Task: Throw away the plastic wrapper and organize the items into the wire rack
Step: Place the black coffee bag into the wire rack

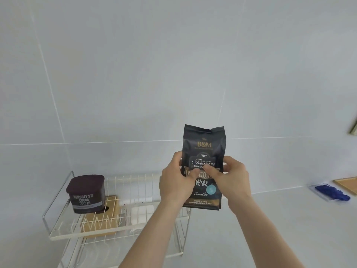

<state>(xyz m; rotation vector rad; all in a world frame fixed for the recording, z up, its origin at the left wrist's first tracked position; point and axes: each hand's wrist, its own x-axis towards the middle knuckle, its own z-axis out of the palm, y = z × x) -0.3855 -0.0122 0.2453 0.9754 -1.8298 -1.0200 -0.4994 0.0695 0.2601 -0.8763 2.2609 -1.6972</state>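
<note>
- At centre frame, slightly right: black coffee bag (204, 149), upright, raised in front of pale wall tiles (135, 64), label reading "B&M" and "Blue Mountain".
- Left of the bag: left hand (176, 180), grip clamped on the bag's left edge, thumb across the front.
- Right of the bag: right hand (230, 177), grip clamped on the bag's right edge, thumb also on the front, just beside the other thumb.
- Lower left of frame: white wire rack (58, 225) on a pale bench (270, 229), two tiers.
- On the rack's upper tier, left end: dark Hershey's cocoa tub (87, 193), upright.
- Beneath the tier's wires: tan box (108, 219) and white blocks (142, 214), hard to identify.
- Far right edge: blue crumpled item (332, 192) lying on the bench.
</note>
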